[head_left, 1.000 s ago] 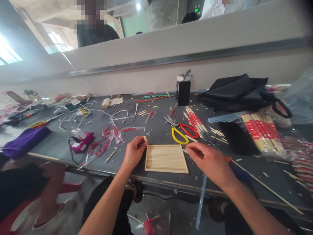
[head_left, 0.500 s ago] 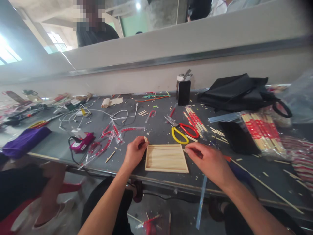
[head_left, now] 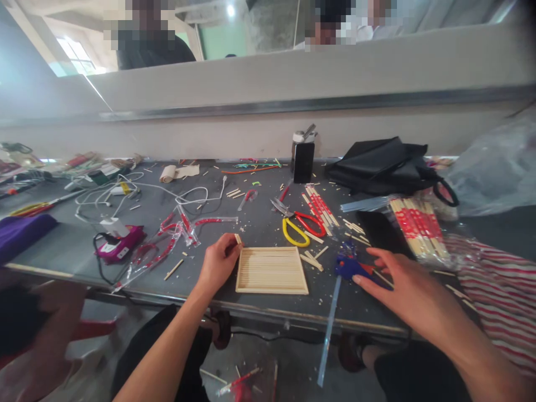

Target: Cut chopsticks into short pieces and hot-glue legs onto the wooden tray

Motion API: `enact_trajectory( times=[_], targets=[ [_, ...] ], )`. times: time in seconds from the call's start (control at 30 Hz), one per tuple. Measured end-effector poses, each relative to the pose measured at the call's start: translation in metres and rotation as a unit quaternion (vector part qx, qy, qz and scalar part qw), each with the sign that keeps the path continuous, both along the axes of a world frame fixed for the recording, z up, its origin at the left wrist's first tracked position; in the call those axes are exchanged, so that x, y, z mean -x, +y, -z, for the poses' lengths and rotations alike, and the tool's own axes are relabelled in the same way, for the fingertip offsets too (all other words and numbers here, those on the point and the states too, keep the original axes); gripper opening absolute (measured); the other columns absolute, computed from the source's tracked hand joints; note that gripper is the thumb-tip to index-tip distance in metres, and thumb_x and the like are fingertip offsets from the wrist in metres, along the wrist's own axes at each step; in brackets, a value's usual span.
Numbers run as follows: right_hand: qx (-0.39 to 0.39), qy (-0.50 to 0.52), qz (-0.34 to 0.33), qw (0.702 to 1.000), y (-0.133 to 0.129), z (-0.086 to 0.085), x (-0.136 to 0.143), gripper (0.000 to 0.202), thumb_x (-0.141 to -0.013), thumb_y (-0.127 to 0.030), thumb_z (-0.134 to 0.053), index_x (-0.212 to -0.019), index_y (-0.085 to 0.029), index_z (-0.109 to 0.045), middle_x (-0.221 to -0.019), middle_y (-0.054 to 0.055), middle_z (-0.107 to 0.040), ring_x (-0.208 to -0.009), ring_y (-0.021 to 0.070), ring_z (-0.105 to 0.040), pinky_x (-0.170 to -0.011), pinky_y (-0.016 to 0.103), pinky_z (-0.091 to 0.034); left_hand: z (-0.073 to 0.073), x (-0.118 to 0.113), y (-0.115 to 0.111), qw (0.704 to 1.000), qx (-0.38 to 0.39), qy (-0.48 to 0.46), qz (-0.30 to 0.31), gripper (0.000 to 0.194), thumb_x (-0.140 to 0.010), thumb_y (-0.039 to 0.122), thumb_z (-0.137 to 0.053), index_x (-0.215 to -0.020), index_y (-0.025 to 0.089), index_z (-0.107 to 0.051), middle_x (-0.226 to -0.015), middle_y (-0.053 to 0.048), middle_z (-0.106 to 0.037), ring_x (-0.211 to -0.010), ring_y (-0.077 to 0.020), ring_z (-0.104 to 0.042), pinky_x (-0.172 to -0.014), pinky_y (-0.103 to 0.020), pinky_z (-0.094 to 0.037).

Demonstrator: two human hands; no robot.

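A shallow rectangular tray of pale wooden sticks (head_left: pixel 272 271) lies near the table's front edge. Beside its far left corner, my left hand (head_left: pixel 218 262) pinches a short wooden stick (head_left: pixel 238 239) that pokes up above the fingertips. On the right, my right hand (head_left: pixel 402 282) reaches over a blue glue gun (head_left: pixel 348 268) with its thumb and fingers apart. Whether the thumb touches the gun is hard to tell. From the gun a long clear glue stick (head_left: pixel 329 329) hangs past the table edge. Several cut stick pieces (head_left: pixel 312 261) lie between tray and gun.
Scissors (head_left: pixel 295 220) with yellow and red handles lie behind the tray. Beyond are wrapped chopsticks (head_left: pixel 419 229), a black phone (head_left: pixel 383 231), a bottle (head_left: pixel 298 151) and a black bag (head_left: pixel 377 167). A magenta power strip (head_left: pixel 119 245) and torn wrappers (head_left: pixel 171 240) lie left.
My right hand has left the tray's right side and moved right to the glue gun, its fingers opening. Loose stick pieces now show beside the tray. My left hand stays at the corner.
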State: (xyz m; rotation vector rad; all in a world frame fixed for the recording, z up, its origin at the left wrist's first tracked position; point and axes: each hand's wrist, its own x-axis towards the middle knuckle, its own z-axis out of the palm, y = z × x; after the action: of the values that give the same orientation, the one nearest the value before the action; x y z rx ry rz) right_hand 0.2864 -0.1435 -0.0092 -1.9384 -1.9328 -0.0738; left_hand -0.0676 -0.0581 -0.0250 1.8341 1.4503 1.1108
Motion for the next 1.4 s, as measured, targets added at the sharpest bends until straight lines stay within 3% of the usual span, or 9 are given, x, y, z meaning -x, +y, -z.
enact_trajectory(
  times=[0.3,0.5,0.57,0.67,0.73,0.8,0.9,1.0,1.4],
  targets=[
    [0.051,0.011,-0.06,0.997,-0.004,0.015,-0.009,0.036,-0.083,-0.042,-0.052,-0.108,-0.018,-0.062,-0.098,0.01,-0.069,-0.09,0.0296,-0.063,-0.081,0.044,-0.049,-0.001,0.001,0.008,1.0,0.018,-0.007,-0.001,0.015,-0.078,0.031,-0.058,-0.086,0.019,-0.063,-0.082,-0.002,-0.07,-0.076,-0.0171,-0.065,-0.071,-0.027,-0.049],
    [0.034,0.139,0.023,0.989,-0.006,-0.001,-0.001,0.037,-0.08,-0.04,-0.049,-0.106,-0.016,-0.062,-0.095,0.012,-0.068,-0.089,0.0312,-0.064,-0.078,0.045,-0.05,-0.008,-0.005,0.009,0.999,0.003,-0.007,-0.037,0.016,-0.079,0.031,-0.058,-0.085,0.018,-0.063,-0.08,-0.002,-0.067,-0.075,-0.0169,-0.061,-0.071,-0.028,-0.046],
    [0.024,0.276,0.077,0.958,-0.008,-0.01,-0.004,0.036,-0.08,-0.047,-0.053,-0.1,-0.019,-0.063,-0.08,0.006,-0.065,-0.07,0.025,-0.063,-0.064,0.038,-0.051,-0.01,-0.011,0.007,0.999,-0.006,-0.015,-0.041,0.016,-0.08,0.031,-0.057,-0.086,0.018,-0.063,-0.08,-0.002,-0.066,-0.075,-0.0163,-0.06,-0.072,-0.028,-0.045],
    [0.024,0.527,0.091,0.845,-0.01,-0.021,-0.009,0.035,-0.079,-0.054,-0.06,-0.092,-0.022,-0.064,-0.064,-0.002,-0.051,-0.053,0.015,-0.051,-0.045,0.027,-0.044,-0.013,-0.025,0.004,0.999,-0.007,-0.029,-0.019,0.014,-0.08,0.03,-0.056,-0.084,0.018,-0.062,-0.077,-0.001,-0.065,-0.075,-0.0153,-0.059,-0.072,-0.026,-0.044],
    [0.038,0.633,0.057,0.771,-0.009,-0.026,-0.007,0.033,-0.078,-0.053,-0.064,-0.09,-0.022,-0.065,-0.071,0.0,-0.052,-0.059,0.0137,-0.05,-0.043,0.023,-0.042,-0.015,-0.037,0.004,0.999,0.002,-0.035,0.01,0.012,-0.079,0.029,-0.058,-0.082,0.019,-0.062,-0.075,0.0,-0.065,-0.072,-0.0146,-0.059,-0.07,-0.025,-0.044],
    [0.059,0.666,0.015,0.744,-0.007,-0.029,-0.001,0.03,-0.077,-0.048,-0.068,-0.091,-0.022,-0.065,-0.087,0.004,-0.058,-0.069,0.0148,-0.052,-0.044,0.021,-0.042,-0.018,-0.05,0.006,0.998,0.018,-0.039,0.047,0.01,-0.077,0.028,-0.059,-0.077,0.019,-0.063,-0.071,0.001,-0.064,-0.068,-0.0138,-0.058,-0.065,-0.024,-0.044],
    [0.092,0.655,-0.046,0.749,-0.001,-0.035,0.013,0.033,-0.077,-0.043,-0.069,-0.103,-0.023,-0.063,-0.107,0.009,-0.059,-0.076,0.0168,-0.052,-0.042,0.02,-0.039,-0.024,-0.068,0.014,0.991,0.046,-0.05,0.111,0.009,-0.074,0.027,-0.063,-0.07,0.019,-0.064,-0.065,0.002,-0.063,-0.064,-0.0133,-0.057,-0.06,-0.023,-0.043],
    [0.157,0.63,-0.076,0.757,0.009,-0.041,0.025,0.042,-0.079,-0.048,-0.066,-0.107,-0.018,-0.062,-0.099,0.011,-0.061,-0.071,0.0162,-0.052,-0.041,0.02,-0.039,-0.026,-0.082,0.023,0.984,0.071,-0.069,0.15,0.011,-0.074,0.029,-0.062,-0.071,0.018,-0.064,-0.066,0.001,-0.065,-0.062,-0.0135,-0.058,-0.058,-0.023,-0.044],
    [0.228,0.538,-0.028,0.811,0.013,-0.021,0.044,0.054,-0.081,-0.067,-0.05,-0.084,-0.015,-0.064,-0.072,0.004,-0.059,-0.055,0.0117,-0.048,-0.044,0.022,-0.039,-0.008,-0.088,0.032,0.977,0.133,-0.116,0.122,0.013,-0.076,0.029,-0.06,-0.083,0.018,-0.064,-0.076,-0.003,-0.07,-0.07,-0.0167,-0.063,-0.064,-0.028,-0.049]
  ],
)
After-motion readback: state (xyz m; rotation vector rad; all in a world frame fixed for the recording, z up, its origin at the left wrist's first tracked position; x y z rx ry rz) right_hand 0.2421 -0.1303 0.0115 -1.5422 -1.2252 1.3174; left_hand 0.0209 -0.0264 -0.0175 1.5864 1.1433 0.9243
